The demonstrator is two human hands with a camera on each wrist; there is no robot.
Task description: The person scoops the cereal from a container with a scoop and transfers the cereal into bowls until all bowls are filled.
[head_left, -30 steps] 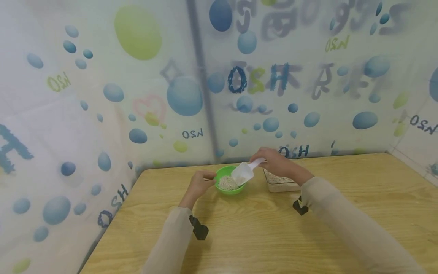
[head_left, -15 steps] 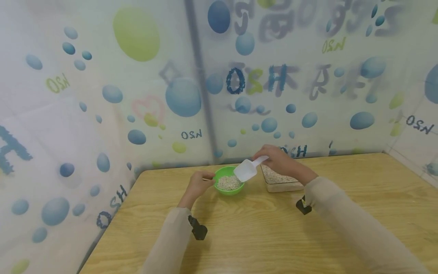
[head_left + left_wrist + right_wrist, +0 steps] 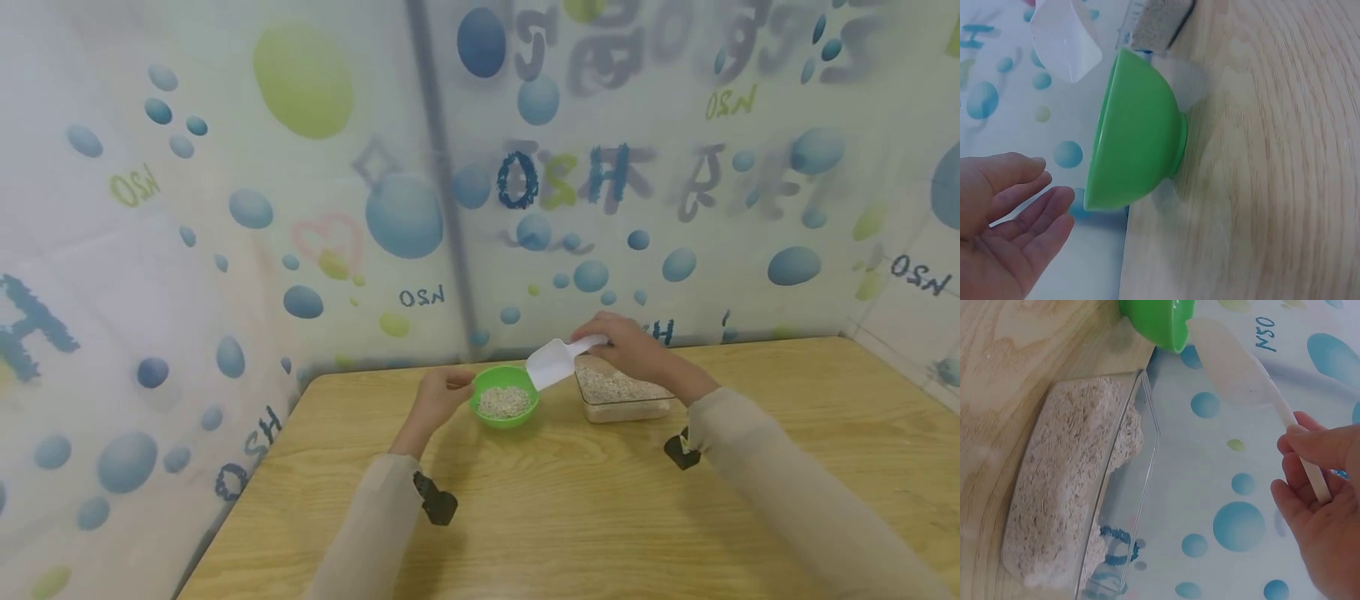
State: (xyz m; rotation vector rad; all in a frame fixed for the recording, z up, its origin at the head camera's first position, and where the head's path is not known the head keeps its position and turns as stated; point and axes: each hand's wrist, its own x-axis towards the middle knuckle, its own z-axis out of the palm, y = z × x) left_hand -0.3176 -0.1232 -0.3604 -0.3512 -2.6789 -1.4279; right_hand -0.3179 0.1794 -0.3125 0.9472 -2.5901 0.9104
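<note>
A green bowl (image 3: pixel 506 421) stands upright on the table, with pale flakes, like oats, (image 3: pixel 502 402) inside. My left hand (image 3: pixel 438 398) is beside its left rim; in the left wrist view a small gap separates the loosely bent fingers (image 3: pixel 1054 209) from the bowl. My right hand (image 3: pixel 618 342) grips the handle of a white scoop (image 3: pixel 551 364), whose blade is at the bowl's right rim and looks bare in the head view. Below that hand sits a clear rectangular container (image 3: pixel 1147 434) of the same flakes, partly hidden by the hand in the head view.
The wooden table (image 3: pixel 555 508) carries the bowl and the container near its back edge. A curtain (image 3: pixel 375 333) with blue and green dots hangs right behind and along the left side. Dark devices (image 3: pixel 437 502) are strapped on both wrists.
The scoop has moved right and up from over the bowl to its right rim, and the flakes in its blade are gone. My left hand has stayed beside the bowl.
</note>
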